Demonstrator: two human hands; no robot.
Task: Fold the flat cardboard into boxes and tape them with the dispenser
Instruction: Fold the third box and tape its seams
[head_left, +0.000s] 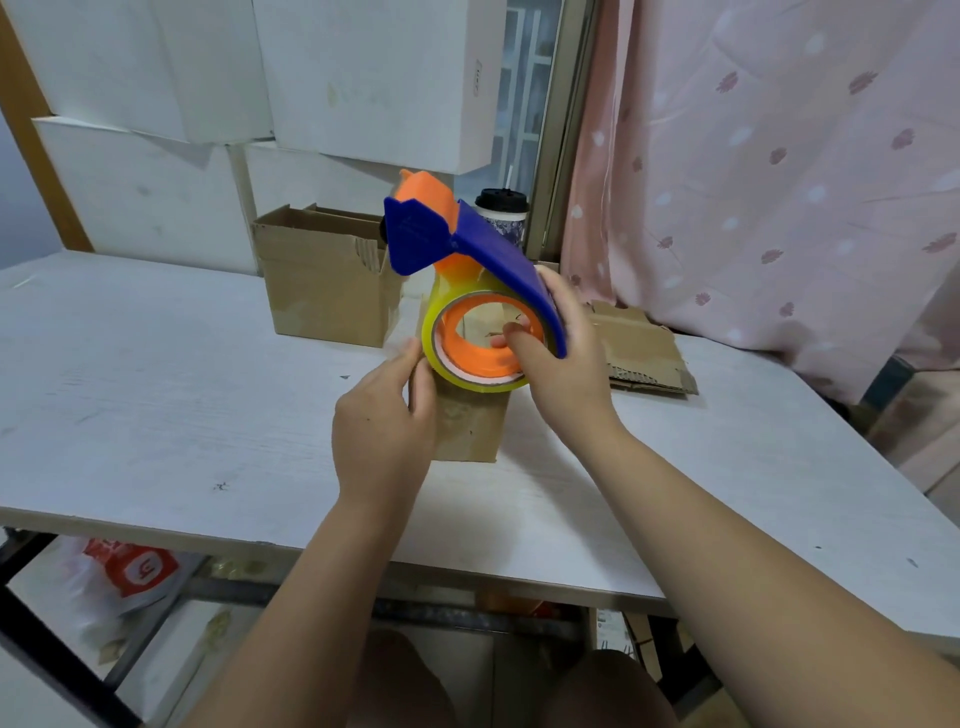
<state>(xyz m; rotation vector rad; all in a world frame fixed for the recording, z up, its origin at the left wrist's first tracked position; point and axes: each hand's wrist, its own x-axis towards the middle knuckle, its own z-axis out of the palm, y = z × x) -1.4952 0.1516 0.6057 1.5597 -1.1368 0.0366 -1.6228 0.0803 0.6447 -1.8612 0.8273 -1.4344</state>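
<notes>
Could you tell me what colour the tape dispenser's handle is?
The tape dispenser's handle is dark blue; head view.

No legible text, white logo on red bag (136, 570) unreadable, small mark on white box (382, 78) blurred

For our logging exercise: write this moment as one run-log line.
right hand: grips tape dispenser, thumb inside core | left hand: fingertips at edge of tape roll | small cardboard box: on table, partly hidden by dispenser
</notes>
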